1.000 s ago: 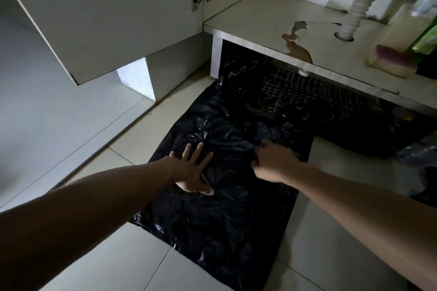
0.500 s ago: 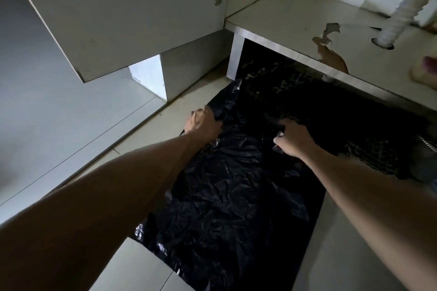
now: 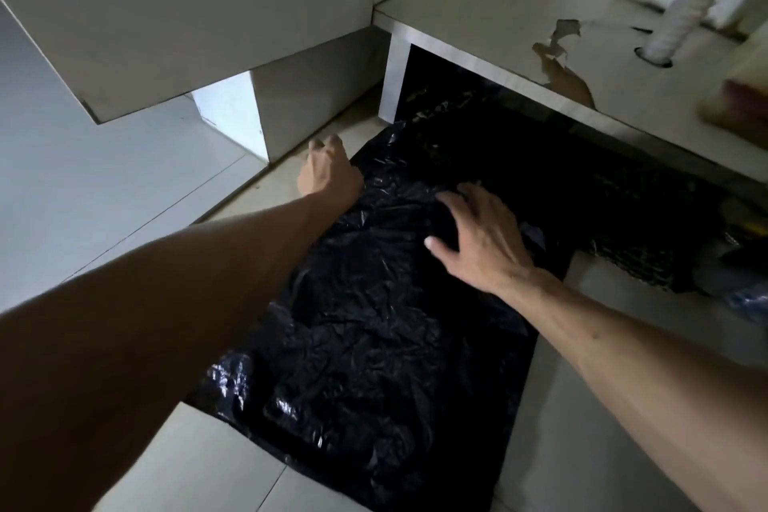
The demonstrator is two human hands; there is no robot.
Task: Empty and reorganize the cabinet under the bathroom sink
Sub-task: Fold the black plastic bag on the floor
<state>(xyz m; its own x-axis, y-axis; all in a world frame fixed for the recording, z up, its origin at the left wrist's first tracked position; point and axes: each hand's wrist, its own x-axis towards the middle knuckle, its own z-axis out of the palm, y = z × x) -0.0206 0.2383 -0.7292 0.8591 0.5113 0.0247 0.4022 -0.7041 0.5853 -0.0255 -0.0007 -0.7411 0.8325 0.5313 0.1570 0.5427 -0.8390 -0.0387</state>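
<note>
A black plastic bag (image 3: 374, 328) lies spread flat on the tiled floor, and its far end reaches into the dark gap under the sink cabinet's floor (image 3: 490, 4). My right hand (image 3: 478, 237) rests on the bag's upper middle with its fingers straight and spread. At the bag's far left edge is my left hand (image 3: 328, 170). Its fingers bend down out of sight, so whether it pinches the plastic does not show.
The cabinet door (image 3: 166, 12) hangs open at the upper left. A white ribbed drain hose (image 3: 681, 4) passes through the cabinet floor, whose surface is peeling (image 3: 561, 54). A blurred pale bottle (image 3: 739, 96) stands at the right. Dark netted material (image 3: 648, 254) and a bluish object (image 3: 748, 299) lie on the floor at the right.
My left hand has moved from the bag's middle up to its far left edge. My right hand has let go of the bunched plastic and spread flat on it. The view has shifted closer.
</note>
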